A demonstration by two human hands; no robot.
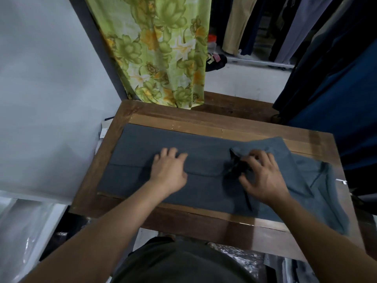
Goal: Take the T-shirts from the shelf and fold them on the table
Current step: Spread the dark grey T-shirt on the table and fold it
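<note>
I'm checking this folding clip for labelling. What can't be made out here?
- Head view: the shelf is not in view.
- T-shirt: its right end hangs past the table edge.
- Right hand: motion blur hides whether the fingers pinch the cloth.
- Cloth under the left hand is covered.

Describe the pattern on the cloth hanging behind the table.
Green and yellow-orange flowers on the light green hanging cloth, seen in the head view.

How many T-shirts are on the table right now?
1. A grey T-shirt lies spread across the wooden table, the left hand flat on its middle and the right hand on the bunched part. Any others would be out of view.
</note>
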